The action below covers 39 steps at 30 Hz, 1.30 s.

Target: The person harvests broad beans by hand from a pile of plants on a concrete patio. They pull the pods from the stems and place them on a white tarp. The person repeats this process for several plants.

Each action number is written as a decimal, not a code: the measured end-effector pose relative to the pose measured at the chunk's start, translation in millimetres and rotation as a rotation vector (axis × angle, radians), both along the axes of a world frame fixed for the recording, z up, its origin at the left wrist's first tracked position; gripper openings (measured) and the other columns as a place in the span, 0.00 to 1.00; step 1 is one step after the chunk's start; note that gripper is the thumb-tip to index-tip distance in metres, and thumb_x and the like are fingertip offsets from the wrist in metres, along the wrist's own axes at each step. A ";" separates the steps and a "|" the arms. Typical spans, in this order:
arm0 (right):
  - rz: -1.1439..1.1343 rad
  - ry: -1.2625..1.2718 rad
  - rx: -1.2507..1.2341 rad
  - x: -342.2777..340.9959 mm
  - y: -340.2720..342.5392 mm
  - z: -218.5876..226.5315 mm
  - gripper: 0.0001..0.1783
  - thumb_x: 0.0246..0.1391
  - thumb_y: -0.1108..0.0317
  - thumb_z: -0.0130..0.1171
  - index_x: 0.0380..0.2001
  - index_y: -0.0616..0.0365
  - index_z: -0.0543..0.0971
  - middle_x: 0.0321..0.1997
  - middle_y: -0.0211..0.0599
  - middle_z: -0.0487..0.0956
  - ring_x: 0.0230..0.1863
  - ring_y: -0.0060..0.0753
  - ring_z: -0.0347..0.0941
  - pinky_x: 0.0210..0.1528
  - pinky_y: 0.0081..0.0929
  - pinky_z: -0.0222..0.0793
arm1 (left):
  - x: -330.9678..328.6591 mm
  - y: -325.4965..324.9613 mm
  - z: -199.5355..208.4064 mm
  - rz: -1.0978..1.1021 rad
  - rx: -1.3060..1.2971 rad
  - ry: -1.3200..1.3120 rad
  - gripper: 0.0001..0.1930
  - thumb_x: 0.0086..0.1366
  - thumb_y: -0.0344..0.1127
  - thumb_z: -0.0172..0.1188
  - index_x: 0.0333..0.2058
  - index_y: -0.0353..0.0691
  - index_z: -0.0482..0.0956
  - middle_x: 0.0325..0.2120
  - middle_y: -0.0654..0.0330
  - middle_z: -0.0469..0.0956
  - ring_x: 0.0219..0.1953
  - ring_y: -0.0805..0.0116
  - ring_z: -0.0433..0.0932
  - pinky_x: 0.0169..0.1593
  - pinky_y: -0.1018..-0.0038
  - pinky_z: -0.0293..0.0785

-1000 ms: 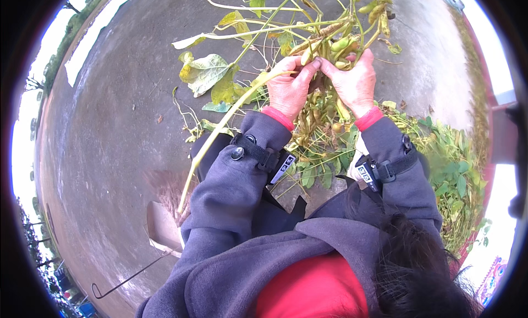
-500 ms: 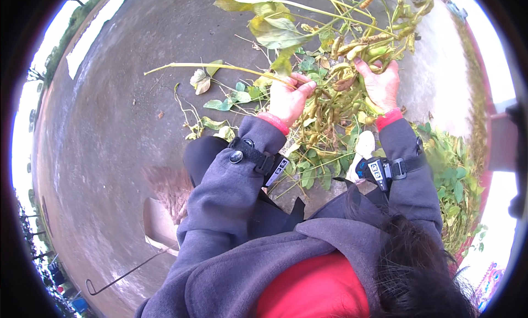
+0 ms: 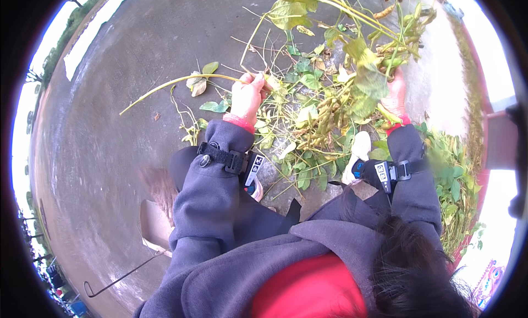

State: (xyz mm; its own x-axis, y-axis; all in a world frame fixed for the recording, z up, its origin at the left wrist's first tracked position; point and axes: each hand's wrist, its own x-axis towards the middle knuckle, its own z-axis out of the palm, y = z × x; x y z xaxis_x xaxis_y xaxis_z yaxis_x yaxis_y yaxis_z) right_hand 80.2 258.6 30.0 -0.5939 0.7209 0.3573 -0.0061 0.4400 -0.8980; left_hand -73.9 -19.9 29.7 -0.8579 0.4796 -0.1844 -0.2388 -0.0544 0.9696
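Note:
My left hand (image 3: 246, 101) is closed round a thin yellow-green bean stalk (image 3: 165, 85), whose bare end sticks out to the left. My right hand (image 3: 395, 95) grips a bundle of bean plants (image 3: 406, 40) with stems, yellowing leaves and plump pods. A broad green leaf (image 3: 369, 87) hangs in front of part of that hand and hides some of the fingers. Between the hands hang clusters of yellow-brown pods (image 3: 335, 112). Below them, loose leaves and stems (image 3: 308, 167) lie scattered on the ground near my feet.
A white shoe (image 3: 360, 147) is beside the loose leaves. To the right lies a long heap of green plants (image 3: 454, 191). At lower left a pale pan-like container (image 3: 155, 224) with a hooked metal rod (image 3: 118, 278) rests on the concrete (image 3: 104, 131), by a brownish brush-like thing (image 3: 159, 185).
My left hand has moved left, away from the bundle, with the stalk still in it. My right hand has shifted slightly right and down, and a leaf now hangs before it.

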 end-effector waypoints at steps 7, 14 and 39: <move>-0.146 -0.063 -0.004 -9.6 -15.5 6.9 0.28 0.31 0.61 0.67 0.35 0.65 0.67 0.31 0.34 0.71 0.33 0.24 0.67 0.37 0.23 0.64 | -31.2 -25.7 -14.7 0.184 -0.234 -0.138 0.22 0.52 0.37 0.58 0.41 0.29 0.62 0.32 0.53 0.71 0.27 0.72 0.72 0.23 0.80 0.69; -0.184 -0.063 0.075 -21.7 -60.4 38.0 0.33 0.29 0.56 0.69 0.37 0.63 0.67 0.31 0.36 0.72 0.32 0.28 0.69 0.37 0.25 0.65 | -2.4 -8.5 10.2 -0.063 0.009 0.213 0.11 0.53 0.29 0.55 0.36 0.33 0.71 0.26 0.62 0.74 0.25 0.78 0.72 0.28 0.82 0.68; -0.113 -0.075 0.246 -38.0 -142.0 48.8 0.36 0.24 0.57 0.69 0.37 0.57 0.62 0.32 0.38 0.69 0.29 0.37 0.70 0.31 0.30 0.66 | 60.1 71.7 126.5 0.196 -0.167 1.197 0.07 0.48 0.31 0.59 0.28 0.38 0.75 0.22 0.56 0.72 0.23 0.61 0.72 0.26 0.72 0.68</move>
